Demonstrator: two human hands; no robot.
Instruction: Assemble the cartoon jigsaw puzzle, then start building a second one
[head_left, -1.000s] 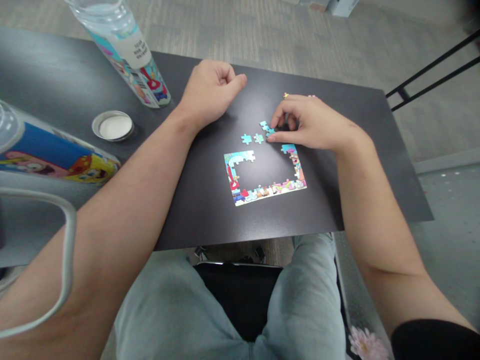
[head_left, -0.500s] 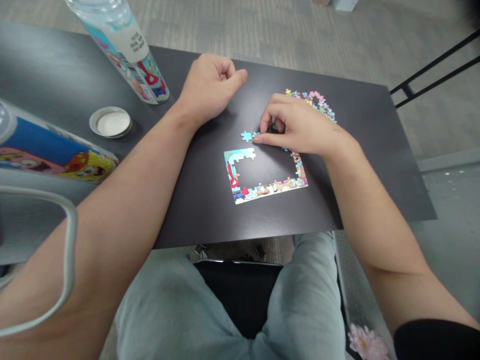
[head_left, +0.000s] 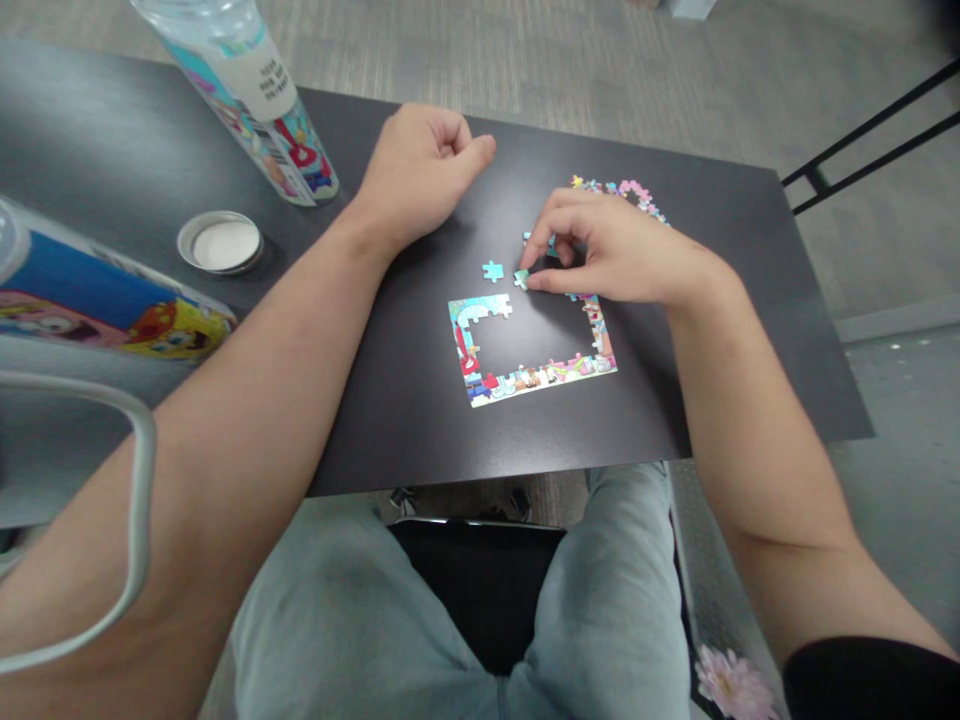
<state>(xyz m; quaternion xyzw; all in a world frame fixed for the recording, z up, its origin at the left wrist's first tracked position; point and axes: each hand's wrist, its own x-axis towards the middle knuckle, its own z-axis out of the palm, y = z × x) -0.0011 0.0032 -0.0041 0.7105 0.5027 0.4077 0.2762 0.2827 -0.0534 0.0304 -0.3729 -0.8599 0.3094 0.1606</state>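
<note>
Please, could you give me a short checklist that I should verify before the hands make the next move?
1. Contact: the right hand touches the greenish puzzle piece: ok.
2. Firm pinch on this piece: cannot tell.
3. Clearance: the left hand is away from the puzzle border: ok.
4. Border closed all round: not ok, a gap shows in its far side.
5. Separation: the lone blue piece lies apart from the border: ok.
6. View of the loose pile: not ok, partly hidden.

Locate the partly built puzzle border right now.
Near the middle of the head view, the puzzle border lies on the dark table, right of the left forearm and just below the lone blue piece and the right hand.
</note>
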